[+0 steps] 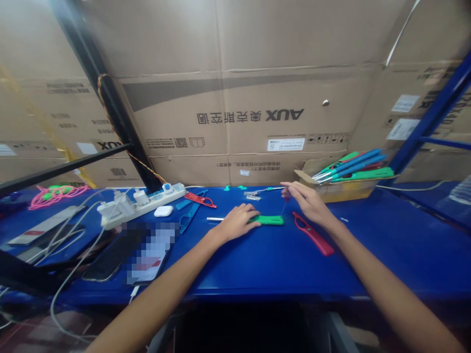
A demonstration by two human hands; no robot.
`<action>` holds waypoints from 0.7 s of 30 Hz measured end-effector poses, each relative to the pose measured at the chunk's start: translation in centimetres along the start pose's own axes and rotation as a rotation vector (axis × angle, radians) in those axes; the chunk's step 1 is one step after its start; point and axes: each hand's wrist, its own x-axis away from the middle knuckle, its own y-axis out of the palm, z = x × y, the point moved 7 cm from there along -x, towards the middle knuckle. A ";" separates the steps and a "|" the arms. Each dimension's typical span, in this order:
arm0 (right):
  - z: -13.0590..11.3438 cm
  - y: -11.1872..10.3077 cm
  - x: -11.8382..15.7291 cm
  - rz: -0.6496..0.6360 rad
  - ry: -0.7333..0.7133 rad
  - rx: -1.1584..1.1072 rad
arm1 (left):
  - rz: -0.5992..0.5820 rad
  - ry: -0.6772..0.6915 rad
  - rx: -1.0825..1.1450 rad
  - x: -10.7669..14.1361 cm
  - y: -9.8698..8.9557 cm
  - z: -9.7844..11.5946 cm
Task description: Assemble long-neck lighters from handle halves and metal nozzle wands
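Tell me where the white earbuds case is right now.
In the head view, the white earbuds case lies left of the left hand, on the blue tabletop, between the white power strip and a blue plastic casing.

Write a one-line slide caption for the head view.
The left hand holds a green handle on a blue table; the right hand holds a thin tool at the handle's end.

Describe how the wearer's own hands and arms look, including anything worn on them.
The left hand and right hand are ungloved. The left forearm and right forearm look slender, narrowing toward the wrists, and are bare as far as they show: no sleeves, watches or bracelets. No markings stand out; small details such as rings are too blurred to judge.
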 end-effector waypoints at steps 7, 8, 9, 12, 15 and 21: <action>0.6 -0.3 0.0 0.027 0.043 -0.040 | -0.013 -0.004 -0.016 0.0 0.0 0.1; 0.5 -0.6 0.0 0.036 0.034 0.007 | -0.012 -0.004 -0.018 0.0 0.0 0.2; 0.3 -0.7 0.0 0.034 0.024 0.041 | -0.010 -0.004 -0.020 0.0 0.0 0.2; -0.1 -0.6 -0.1 -0.026 0.030 -0.004 | -0.008 -0.002 -0.022 0.1 0.0 0.2; -0.4 -0.4 0.0 -0.072 0.046 -0.068 | -0.010 -0.006 -0.024 0.1 0.0 0.2; 0.0 -0.8 0.0 0.007 0.060 0.050 | -0.001 -0.005 -0.016 0.1 -0.1 0.2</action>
